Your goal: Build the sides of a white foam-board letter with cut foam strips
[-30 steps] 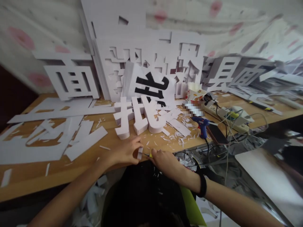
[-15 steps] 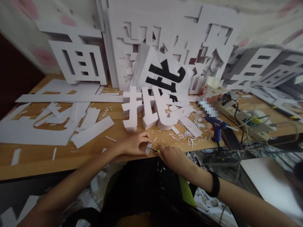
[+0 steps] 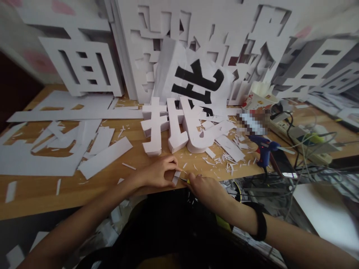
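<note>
At the near edge of the wooden table (image 3: 70, 192), my left hand (image 3: 158, 172) pinches a small white foam strip (image 3: 176, 177). My right hand (image 3: 204, 188) is closed around a yellow-handled craft knife (image 3: 185, 181) whose blade tip meets the strip. Just beyond my hands stands a white three-dimensional foam character (image 3: 171, 125), ringed by white shavings.
Large white foam characters (image 3: 81, 67) and cut-out boards lean against the back wall. Flat white offcuts (image 3: 105, 157) lie at the left. A blue glue gun (image 3: 263, 147), a power strip (image 3: 305, 138), tangled cables and a paper cup (image 3: 259, 99) sit at the right.
The view has tipped slightly down and closer. Both hands stay at the table edge on the strip and knife, barely shifted.
</note>
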{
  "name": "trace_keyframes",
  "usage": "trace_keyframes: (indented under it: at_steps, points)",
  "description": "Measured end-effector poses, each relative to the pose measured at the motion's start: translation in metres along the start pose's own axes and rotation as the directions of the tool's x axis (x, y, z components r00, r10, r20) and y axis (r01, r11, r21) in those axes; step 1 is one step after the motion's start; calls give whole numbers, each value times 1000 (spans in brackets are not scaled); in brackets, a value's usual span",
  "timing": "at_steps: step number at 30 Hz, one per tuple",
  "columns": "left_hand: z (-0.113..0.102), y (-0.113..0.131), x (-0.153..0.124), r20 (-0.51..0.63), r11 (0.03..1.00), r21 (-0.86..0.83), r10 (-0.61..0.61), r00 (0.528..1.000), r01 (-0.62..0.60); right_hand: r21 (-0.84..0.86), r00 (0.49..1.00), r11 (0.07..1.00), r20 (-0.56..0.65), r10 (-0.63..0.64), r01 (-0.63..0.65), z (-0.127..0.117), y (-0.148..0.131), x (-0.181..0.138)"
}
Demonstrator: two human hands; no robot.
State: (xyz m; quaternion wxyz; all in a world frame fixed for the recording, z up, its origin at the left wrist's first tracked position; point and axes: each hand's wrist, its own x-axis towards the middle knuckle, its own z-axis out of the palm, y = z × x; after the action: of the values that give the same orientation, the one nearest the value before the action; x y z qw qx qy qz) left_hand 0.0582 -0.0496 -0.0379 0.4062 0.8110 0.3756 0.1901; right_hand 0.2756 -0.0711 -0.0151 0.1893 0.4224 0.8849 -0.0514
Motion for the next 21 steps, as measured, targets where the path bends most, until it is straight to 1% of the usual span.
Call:
trace_keyframes:
  at_steps: [7, 11, 21]
  points:
    - [-1, 3, 0, 5, 1000, 21, 8, 1000, -8, 14, 1000, 1000, 1, -28, 28, -8, 0, 0]
    - [-1, 2, -1, 6, 999, 32, 16, 1000, -16, 13, 999, 999, -16, -44, 44, -6, 1, -2]
    - [-1, 4, -1, 21, 999, 43, -12, 1000, 11, 11, 997, 998, -56, -54, 54, 3, 4, -4]
